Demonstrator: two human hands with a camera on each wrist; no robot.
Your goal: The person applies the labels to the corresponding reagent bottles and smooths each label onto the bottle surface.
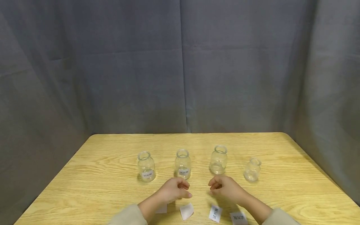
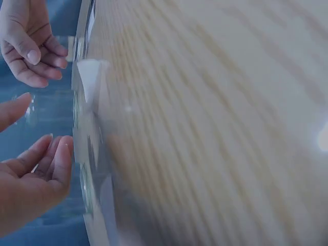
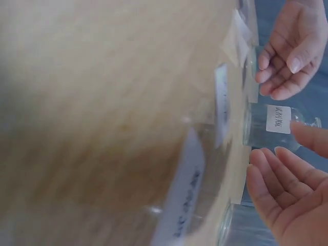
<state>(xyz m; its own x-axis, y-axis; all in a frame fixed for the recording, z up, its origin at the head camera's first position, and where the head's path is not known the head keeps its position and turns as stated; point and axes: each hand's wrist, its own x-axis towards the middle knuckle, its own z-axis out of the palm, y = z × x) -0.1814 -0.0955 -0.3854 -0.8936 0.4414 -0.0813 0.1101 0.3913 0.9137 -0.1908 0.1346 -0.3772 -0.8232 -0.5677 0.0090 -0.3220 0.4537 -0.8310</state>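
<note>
My left hand (image 1: 174, 190) hovers above the table in front of a glass jar (image 1: 182, 162) that bears a white handwritten label. Its fingers are loosely bent and hold nothing. My right hand (image 1: 226, 188) is over the table before a second glass jar (image 1: 218, 162), on which no label shows. In the right wrist view a gap parts its thumb from its relaxed fingers (image 3: 287, 179). Below the hands lie a blank-looking paper slip (image 1: 187, 211) and a slip with handwriting (image 1: 215, 213). Another written slip (image 1: 239, 218) lies beneath the right forearm.
At the left stands another labelled jar (image 1: 146, 168); a smaller jar (image 1: 252, 170) stands at the right. A pale slip (image 1: 161, 208) is partly hidden by the left forearm. Grey curtains (image 1: 135, 68) hang behind and beside the wooden table (image 1: 84, 175).
</note>
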